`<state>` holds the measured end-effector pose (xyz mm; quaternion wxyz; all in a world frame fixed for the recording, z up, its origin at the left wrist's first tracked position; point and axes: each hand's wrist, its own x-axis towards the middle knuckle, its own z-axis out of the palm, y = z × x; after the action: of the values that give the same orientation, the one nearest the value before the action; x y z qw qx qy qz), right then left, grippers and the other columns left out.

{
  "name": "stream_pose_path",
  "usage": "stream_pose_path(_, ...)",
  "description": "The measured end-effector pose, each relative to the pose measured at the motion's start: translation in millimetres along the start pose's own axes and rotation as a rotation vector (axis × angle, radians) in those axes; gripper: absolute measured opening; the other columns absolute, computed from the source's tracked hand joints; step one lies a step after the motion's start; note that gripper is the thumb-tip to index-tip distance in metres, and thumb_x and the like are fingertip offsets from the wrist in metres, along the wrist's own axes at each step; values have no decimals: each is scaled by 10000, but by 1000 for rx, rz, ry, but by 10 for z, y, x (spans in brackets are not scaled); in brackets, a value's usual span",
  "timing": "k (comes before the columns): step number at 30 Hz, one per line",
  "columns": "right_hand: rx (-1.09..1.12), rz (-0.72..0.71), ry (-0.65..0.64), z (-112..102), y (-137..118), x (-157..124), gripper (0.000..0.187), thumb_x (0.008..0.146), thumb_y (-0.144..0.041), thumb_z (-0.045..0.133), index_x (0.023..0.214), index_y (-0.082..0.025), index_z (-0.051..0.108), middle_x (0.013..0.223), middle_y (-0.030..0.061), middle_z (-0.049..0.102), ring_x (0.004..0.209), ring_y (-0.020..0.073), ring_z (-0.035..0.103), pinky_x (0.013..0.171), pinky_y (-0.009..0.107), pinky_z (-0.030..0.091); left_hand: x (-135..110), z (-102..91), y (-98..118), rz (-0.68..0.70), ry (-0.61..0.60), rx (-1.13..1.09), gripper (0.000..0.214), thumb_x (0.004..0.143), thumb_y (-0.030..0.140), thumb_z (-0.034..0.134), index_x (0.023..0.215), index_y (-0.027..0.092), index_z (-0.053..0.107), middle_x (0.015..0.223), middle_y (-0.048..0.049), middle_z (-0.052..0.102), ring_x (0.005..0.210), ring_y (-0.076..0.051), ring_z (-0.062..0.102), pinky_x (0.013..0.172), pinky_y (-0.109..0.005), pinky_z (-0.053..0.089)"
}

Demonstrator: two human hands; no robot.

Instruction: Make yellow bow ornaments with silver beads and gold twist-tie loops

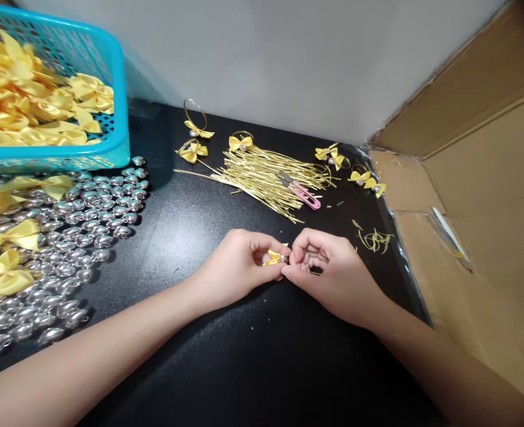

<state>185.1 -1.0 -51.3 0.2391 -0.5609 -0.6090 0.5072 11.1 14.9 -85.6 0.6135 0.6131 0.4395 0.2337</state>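
My left hand (pixel 248 261) is closed in a pinch around a small yellow ribbon bow (pixel 272 257), low over the black table. A small shiny piece shows at the bow's right side, between the two hands. My right hand (pixel 326 261) meets it there, thumb and forefinger pinched together and the other fingers curled. What those fingertips grip is hidden. Beyond the hands lies a pile of gold twist ties (pixel 262 178), with pink-handled thread snips (pixel 304 194) resting on it.
Shiny silver beads (pixel 88 213) and loose yellow bows (pixel 6 279) cover the table's left. Behind them stands a blue basket (pixel 122 101) of bows. Finished-looking bows with ties (pixel 193 151) lie along the back. Gold scraps (pixel 375 240) and cardboard (pixel 479 178) are at right.
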Motion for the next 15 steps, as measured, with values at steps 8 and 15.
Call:
stream_pose_path(8,-4,-30,3,20,2,-7,137,710,-141,617,657,-180,496,627,-39,526,546,75,457,540,219,416,-1,-3,-5,-39,-13,4,210,762,250,670,918,141,759,737,-42,749,613,-142,627,564,-225,459)
stream_pose_path(15,4,-44,38,40,40,-6,135,708,-133,624,659,-179,506,651,-26,551,575,93,501,565,234,453,-2,2,-22,-35,-4,22,227,767,252,664,945,152,763,715,-34,738,593,-130,597,549,-220,428)
